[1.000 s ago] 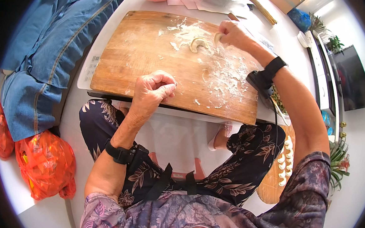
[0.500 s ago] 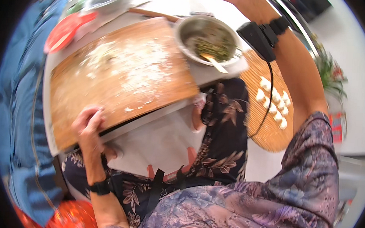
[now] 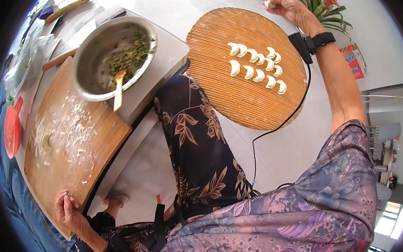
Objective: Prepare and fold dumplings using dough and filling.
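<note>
My right hand point(image 3: 287, 7) is stretched out past the far edge of a round slatted mat point(image 3: 206, 43). Its fingers pinch a small white dumpling point(image 3: 267, 4), partly hidden by them. Rows of crescent-shaped dumplings point(image 3: 259, 75) lie on the mat. My left hand point(image 3: 69, 209) rests by the near edge of a floury wooden board point(image 3: 104, 129), fingers loosely curled, with nothing visible in them. On the board, a single pale dumpling point(image 3: 46, 140) sits amid scattered flour.
A steel bowl point(image 3: 86, 59) of chopped green filling, with a light spoon point(image 3: 118, 93) in it, stands beside the board. A red scoop-like utensil point(image 3: 12, 128) and a plastic bag point(image 3: 25, 69) are at the left. A black cable point(image 3: 279, 129) hangs from my right wrist across the mat.
The view has turned right, bringing the whole mat into sight. My right hand, partly cut off before, now shows with a dumpling. My left hand stays near the board's edge.
</note>
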`<state>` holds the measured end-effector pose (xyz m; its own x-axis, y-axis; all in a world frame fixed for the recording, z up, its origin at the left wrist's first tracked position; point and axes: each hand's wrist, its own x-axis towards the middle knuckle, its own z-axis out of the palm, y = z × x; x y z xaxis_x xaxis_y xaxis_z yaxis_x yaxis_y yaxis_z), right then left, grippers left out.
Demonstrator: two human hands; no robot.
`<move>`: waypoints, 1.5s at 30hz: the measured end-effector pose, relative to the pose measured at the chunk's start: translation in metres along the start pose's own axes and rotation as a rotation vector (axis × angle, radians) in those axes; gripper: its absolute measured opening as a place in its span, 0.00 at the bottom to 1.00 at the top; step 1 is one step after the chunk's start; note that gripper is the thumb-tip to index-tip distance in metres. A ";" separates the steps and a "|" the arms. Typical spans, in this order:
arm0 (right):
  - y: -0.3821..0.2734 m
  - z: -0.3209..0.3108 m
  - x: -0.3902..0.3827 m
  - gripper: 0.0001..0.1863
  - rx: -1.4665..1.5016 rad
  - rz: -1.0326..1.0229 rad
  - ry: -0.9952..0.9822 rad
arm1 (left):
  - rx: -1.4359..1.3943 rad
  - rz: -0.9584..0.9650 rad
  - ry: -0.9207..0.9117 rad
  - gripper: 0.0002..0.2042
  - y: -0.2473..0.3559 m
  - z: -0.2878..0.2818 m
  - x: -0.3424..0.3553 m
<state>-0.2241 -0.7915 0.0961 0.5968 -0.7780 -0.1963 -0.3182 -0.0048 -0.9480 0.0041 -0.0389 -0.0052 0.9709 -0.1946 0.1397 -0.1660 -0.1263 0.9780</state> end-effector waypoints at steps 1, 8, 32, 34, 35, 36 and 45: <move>0.013 -0.012 0.006 0.03 -0.004 0.013 0.012 | 0.012 -0.002 0.000 0.08 0.001 0.002 0.001; 0.104 -0.041 0.040 0.05 -0.403 0.148 0.153 | 0.084 -0.107 -0.019 0.08 0.010 0.001 0.007; 0.190 -0.020 0.064 0.11 -0.763 0.347 0.316 | 0.202 -0.307 0.002 0.08 0.019 -0.023 0.030; 0.187 -0.019 0.064 0.10 -0.859 0.285 0.266 | 0.184 -0.321 -0.018 0.08 0.020 -0.025 0.031; 0.186 -0.015 0.064 0.10 -0.857 0.285 0.265 | 0.180 -0.326 -0.025 0.08 0.020 -0.026 0.031; 0.186 -0.011 0.063 0.10 -0.930 0.218 0.289 | 0.175 -0.331 -0.032 0.08 0.019 -0.027 0.031; 0.178 -0.008 0.059 0.12 -0.923 0.278 0.300 | 0.225 -0.342 0.067 0.08 0.021 -0.025 0.033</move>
<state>-0.2515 -0.8429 -0.0827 0.2449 -0.9508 -0.1895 -0.9395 -0.1845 -0.2887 0.0376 -0.0232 0.0235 0.9844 -0.0418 -0.1706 0.1419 -0.3836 0.9125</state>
